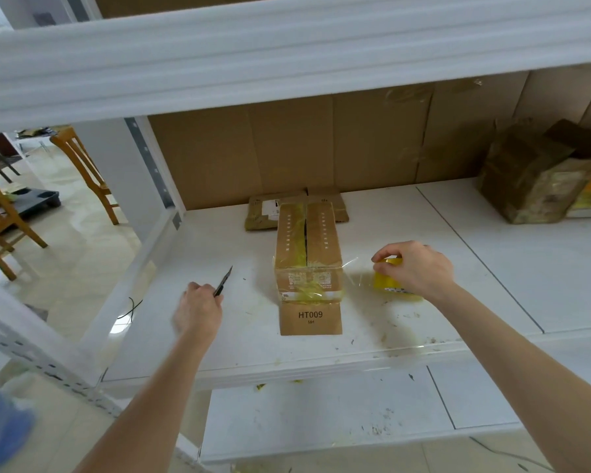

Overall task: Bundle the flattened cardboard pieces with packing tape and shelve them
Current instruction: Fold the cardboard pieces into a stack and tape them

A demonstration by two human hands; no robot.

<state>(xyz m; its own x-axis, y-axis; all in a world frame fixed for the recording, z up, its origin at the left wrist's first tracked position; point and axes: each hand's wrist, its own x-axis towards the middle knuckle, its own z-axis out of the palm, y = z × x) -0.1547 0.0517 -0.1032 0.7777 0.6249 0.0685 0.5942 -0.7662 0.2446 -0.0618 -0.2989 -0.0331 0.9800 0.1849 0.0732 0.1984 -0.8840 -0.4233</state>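
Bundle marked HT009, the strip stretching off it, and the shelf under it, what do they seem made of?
Bundle: brown cardboard, matte, with printed lettering and a centre seam. Strip: thin clear plastic tape, glossy, see-through with glare, running to the yellow roll the right hand grips. Shelf: smooth white board, scuffed, perhaps painted metal or laminate.

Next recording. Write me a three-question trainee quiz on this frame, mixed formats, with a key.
1. True or false: the left hand holds the tape roll.
2. Multiple choice: the clear tape strip stretches from the roll to A) the cardboard bundle, B) the utility knife, C) the left hand.
3. Fill in: the code printed on the bundle's near flap reads ____.

Key
1. False. The left hand grips the utility knife and the right hand grips the roll.
2. A.
3. HT009.
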